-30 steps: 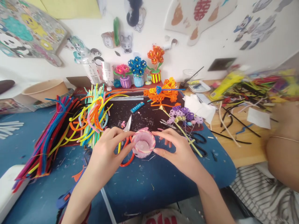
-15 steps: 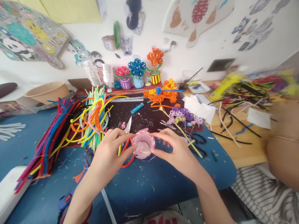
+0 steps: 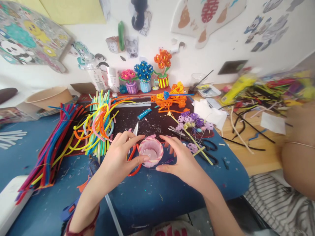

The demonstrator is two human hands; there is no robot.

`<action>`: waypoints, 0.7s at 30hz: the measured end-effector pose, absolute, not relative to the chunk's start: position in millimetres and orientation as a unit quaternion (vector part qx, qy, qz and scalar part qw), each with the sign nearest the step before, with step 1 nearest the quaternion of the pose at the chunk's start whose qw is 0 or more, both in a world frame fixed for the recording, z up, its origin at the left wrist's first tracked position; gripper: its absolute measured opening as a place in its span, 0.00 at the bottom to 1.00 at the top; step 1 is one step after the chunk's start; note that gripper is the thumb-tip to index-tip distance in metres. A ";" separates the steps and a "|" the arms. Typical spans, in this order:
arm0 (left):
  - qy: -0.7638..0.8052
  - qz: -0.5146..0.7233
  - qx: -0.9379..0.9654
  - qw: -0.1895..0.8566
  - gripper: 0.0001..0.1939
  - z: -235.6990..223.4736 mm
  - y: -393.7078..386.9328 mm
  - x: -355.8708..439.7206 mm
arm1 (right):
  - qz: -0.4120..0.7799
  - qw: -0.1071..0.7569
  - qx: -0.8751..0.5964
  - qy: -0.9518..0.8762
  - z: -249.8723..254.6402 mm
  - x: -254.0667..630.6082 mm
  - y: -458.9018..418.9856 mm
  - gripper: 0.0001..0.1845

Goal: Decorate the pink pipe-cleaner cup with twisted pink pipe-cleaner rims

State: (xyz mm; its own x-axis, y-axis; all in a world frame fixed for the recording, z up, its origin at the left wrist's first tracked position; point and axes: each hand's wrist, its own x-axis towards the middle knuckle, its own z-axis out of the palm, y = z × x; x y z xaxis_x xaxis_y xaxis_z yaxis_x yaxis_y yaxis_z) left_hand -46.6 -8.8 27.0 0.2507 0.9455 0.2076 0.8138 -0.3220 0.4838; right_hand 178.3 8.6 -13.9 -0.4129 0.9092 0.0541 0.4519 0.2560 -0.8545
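A small pink-and-white round pot (image 3: 157, 161), hollow and wrapped with twisted fuzzy stems, stands upright between my hands. At its left side my left hand (image 3: 123, 152) has the thumb over the near rim and the index finger by the far rim. To the right, the fingers and thumb of my right hand (image 3: 180, 157) are spread apart, just clear of the pot. Scissors with orange-red handles (image 3: 135, 170) lie partly hidden behind my left hand. Purple fuzzy flowers (image 3: 194, 121) and black-handled scissors (image 3: 210, 146) lie beyond my right hand.
Bundles of coloured pipe cleaners (image 3: 99, 121) lie at the left, near a blue glue gun (image 3: 71, 208). Finished potted flowers (image 3: 145, 77) line the back by the wall. Orange flowers (image 3: 178, 96) lie in front. A person's arm (image 3: 299, 160) is at far right.
My right hand has let go of the pot's rim and spread its fingers. My left index finger and thumb have moved wider apart, the thumb reaching farther over the rim. The pot stays in place.
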 end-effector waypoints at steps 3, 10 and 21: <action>0.547 0.229 0.789 0.160 0.31 26.0 -3.1 -44.2 | 0.413 0.310 -0.457 -0.724 -25.2 168.9 4.9 0.40; 0.525 0.230 0.800 0.174 0.26 18.3 -3.2 -37.4 | 0.424 0.382 -0.427 -0.701 -35.9 156.2 3.0 0.27; 0.517 0.216 0.817 0.138 0.30 15.7 -13.5 -34.6 | 0.428 0.407 -0.422 -0.688 -35.2 153.4 -1.5 0.27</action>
